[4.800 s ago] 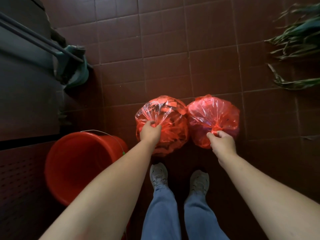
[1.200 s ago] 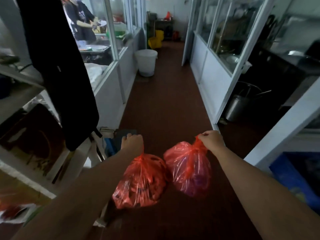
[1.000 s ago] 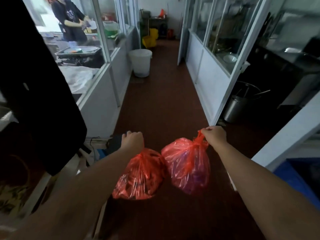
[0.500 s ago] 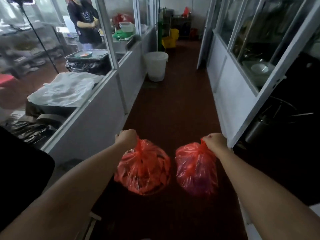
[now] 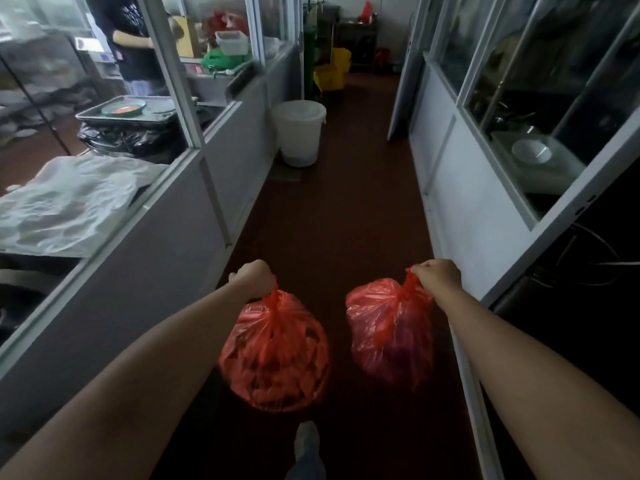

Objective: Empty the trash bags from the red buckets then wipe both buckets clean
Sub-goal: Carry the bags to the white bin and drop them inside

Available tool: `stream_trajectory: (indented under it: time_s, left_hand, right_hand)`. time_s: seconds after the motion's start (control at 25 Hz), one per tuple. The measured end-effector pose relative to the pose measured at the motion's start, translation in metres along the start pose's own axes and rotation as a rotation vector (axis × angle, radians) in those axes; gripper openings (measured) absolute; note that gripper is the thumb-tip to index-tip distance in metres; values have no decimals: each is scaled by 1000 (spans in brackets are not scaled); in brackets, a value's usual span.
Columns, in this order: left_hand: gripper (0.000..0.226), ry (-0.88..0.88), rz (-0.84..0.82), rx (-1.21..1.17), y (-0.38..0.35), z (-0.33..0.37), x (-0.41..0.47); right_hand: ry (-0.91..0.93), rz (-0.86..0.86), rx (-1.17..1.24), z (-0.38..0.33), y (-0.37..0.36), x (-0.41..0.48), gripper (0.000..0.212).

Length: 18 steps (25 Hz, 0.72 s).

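Note:
Two tied red trash bags hang in front of me above a dark red corridor floor. My left hand [image 5: 254,278] grips the knotted neck of the left trash bag [image 5: 275,355], which is full and rounded. My right hand [image 5: 438,277] grips the neck of the right trash bag [image 5: 389,336], which hangs a little higher. The two bags hang apart with a gap between them. No red bucket is in view.
A narrow corridor runs ahead between glazed partition walls [image 5: 180,258] on both sides. A white lidded bin [image 5: 298,133] stands by the left wall ahead, a yellow mop bucket [image 5: 331,76] farther back. A person [image 5: 133,46] stands behind the left glass. My shoe [image 5: 306,441] shows below.
I have walked away from the red bucket and on along the corridor; the white bin is nearer. Both bags stay gripped and have swung apart.

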<state>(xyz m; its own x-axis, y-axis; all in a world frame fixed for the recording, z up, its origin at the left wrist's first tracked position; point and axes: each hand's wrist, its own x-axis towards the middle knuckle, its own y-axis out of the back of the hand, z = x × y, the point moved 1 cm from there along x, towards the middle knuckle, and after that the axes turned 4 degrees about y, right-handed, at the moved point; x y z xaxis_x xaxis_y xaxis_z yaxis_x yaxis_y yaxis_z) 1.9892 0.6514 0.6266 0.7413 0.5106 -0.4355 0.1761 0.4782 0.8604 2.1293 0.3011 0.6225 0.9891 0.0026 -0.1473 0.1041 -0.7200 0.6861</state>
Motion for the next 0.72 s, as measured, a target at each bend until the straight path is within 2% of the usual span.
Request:
stream_trajectory:
  time_s: [0.32,0.52,0.72]
  left_hand:
    - [27,7,-52,85,57,101,200]
    - [32,2,-19,95,98,183,324]
    - [28,71,47,-10,147,274,432]
  right_hand:
    - [-78,23,49,-71,-15,206,22]
    - [-46,16,85,-107,-19,354,22]
    - [34,-86,61,-150,-27,508,22]
